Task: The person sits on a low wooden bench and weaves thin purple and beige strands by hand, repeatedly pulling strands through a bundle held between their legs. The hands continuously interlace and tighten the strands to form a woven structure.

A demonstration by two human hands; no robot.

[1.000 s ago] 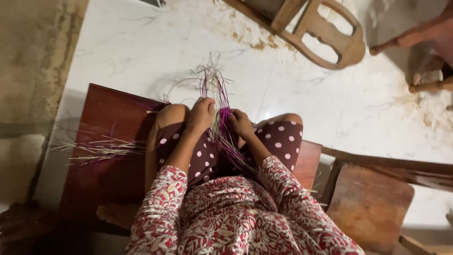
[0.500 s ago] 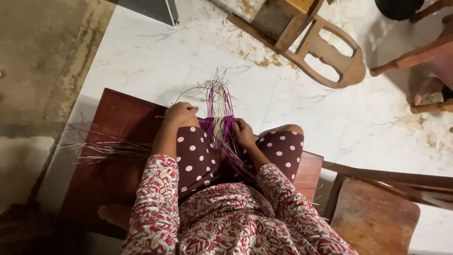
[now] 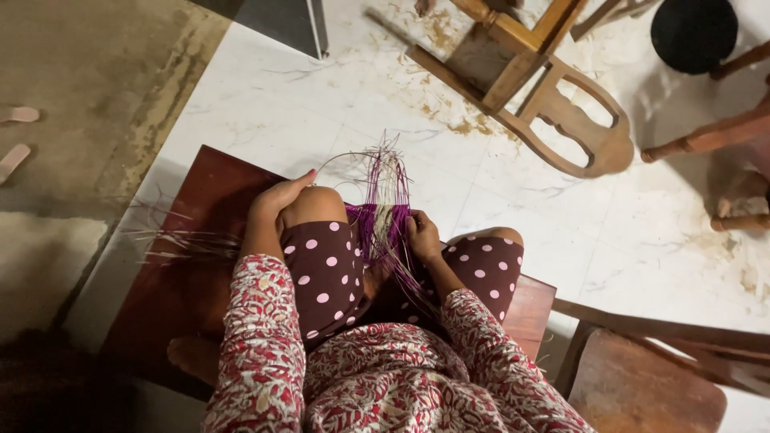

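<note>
Both hands differ: left hand (image 3: 277, 200) rests loosely open over the knee (image 3: 317, 204), holding nothing; right hand (image 3: 423, 236) pinches purple and pale strands (image 3: 385, 200).

Bright light is falling on the white floor (image 3: 265, 120); beside it, the frame's left edge is lying dim, slightly blurred.

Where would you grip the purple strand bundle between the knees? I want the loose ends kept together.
Grip the purple strand bundle low, where it is packed tight beside the right hand, coming from the left. Higher up the strands fan apart.
</note>
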